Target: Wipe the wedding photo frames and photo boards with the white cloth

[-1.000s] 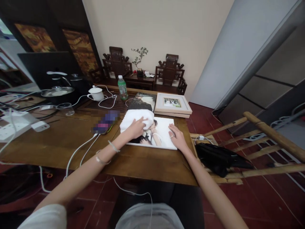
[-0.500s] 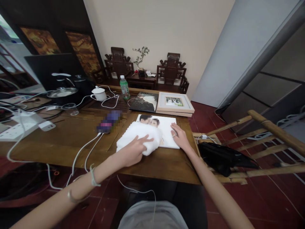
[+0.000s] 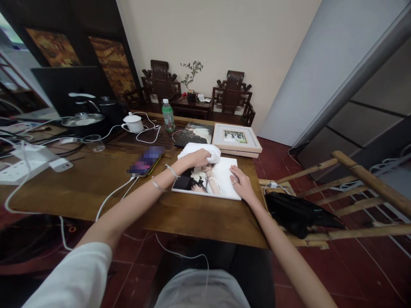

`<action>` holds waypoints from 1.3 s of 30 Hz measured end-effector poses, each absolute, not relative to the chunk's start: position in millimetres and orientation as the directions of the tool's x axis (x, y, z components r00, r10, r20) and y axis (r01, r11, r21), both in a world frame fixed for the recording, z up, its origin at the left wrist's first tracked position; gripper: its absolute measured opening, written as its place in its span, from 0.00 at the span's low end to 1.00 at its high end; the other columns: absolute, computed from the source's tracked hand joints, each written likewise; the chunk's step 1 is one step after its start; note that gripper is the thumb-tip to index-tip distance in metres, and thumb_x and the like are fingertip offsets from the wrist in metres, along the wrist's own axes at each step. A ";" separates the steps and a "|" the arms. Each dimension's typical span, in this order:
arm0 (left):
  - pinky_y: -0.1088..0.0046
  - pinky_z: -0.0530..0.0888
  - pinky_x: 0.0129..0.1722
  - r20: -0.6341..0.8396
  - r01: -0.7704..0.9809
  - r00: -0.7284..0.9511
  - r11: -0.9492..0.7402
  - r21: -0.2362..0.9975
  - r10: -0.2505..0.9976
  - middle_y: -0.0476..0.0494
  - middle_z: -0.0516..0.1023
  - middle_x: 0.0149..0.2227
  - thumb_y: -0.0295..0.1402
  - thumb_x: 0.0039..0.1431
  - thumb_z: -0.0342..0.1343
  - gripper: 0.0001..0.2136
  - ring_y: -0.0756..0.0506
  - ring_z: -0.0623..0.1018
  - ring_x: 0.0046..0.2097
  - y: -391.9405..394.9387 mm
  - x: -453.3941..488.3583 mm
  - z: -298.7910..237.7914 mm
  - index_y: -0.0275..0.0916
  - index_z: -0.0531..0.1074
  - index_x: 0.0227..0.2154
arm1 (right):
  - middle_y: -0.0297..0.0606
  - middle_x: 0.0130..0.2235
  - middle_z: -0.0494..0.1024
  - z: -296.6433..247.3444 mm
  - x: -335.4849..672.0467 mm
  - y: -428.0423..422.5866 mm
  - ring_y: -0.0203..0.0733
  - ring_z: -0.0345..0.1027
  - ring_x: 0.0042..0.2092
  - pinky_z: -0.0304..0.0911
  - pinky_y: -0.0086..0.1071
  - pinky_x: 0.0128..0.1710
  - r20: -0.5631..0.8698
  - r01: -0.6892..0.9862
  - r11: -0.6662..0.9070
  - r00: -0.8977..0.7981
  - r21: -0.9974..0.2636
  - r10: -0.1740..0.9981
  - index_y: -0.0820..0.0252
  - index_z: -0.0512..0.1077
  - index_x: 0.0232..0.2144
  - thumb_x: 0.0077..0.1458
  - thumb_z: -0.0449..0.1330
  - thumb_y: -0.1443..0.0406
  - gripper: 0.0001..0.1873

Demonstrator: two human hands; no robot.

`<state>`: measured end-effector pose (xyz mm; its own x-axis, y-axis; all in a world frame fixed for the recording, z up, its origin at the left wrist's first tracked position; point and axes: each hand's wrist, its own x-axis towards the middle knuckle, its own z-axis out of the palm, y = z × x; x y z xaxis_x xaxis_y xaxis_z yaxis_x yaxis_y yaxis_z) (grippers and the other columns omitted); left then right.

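Note:
A white photo panel (image 3: 226,182) with a printed picture of a couple lies flat on the wooden table (image 3: 205,218). My left hand (image 3: 199,158) is closed on a folded white towel (image 3: 192,149), which covers the panel's far left part. The towel reaches towards the dark photo panel behind. My right hand (image 3: 241,184) rests flat on the right edge of the white panel, fingers stretched out and slightly apart, with a ring on one finger.
Behind lie a dark photo panel (image 3: 189,133) and stacked pale picture frames (image 3: 253,143). A green bottle (image 3: 168,115), a lidded white cup (image 3: 133,124), a phone (image 3: 146,161) on cables and a power strip (image 3: 24,167) are on the left. A bamboo chair (image 3: 369,174) holds a black bag (image 3: 298,214).
My left hand has pushed the towel away from me, from the near left part of the panel to its far edge, uncovering the lower picture. My right hand has stayed in place.

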<state>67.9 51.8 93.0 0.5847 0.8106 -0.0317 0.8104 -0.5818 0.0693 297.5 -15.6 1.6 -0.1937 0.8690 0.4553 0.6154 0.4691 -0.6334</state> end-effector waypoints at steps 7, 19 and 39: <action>0.72 0.70 0.39 -0.061 0.820 0.572 -0.570 0.052 0.818 0.33 0.79 0.39 0.25 0.53 0.47 0.13 0.41 0.77 0.41 56.3 74.4 99.4 0.30 0.75 0.35 | 0.49 0.55 0.69 -0.5 297.6 -14.3 0.48 0.59 0.60 0.53 0.46 0.60 0.459 0.645 0.467 -0.198 -0.605 0.866 0.65 0.72 0.49 0.55 0.52 0.66 0.20; 0.62 0.62 0.58 -0.070 0.783 0.618 -0.606 0.141 0.783 0.38 0.69 0.56 0.17 0.47 0.45 0.15 0.40 0.63 0.61 -109.9 30.0 78.3 0.37 0.74 0.29 | 0.46 0.56 0.69 3.7 294.2 -17.7 0.47 0.57 0.61 0.52 0.46 0.61 0.448 0.633 0.459 -0.192 -0.623 0.873 0.63 0.72 0.49 0.55 0.51 0.67 0.20; 0.61 0.69 0.50 -0.025 0.841 0.539 -0.537 0.056 0.842 0.30 0.74 0.47 0.20 0.51 0.45 0.15 0.39 0.73 0.51 27.1 94.4 78.8 0.30 0.72 0.40 | 0.47 0.55 0.69 -0.2 296.4 -14.3 0.47 0.58 0.60 0.54 0.46 0.60 0.464 0.649 0.479 -0.212 -0.591 0.860 0.63 0.72 0.49 0.56 0.51 0.67 0.20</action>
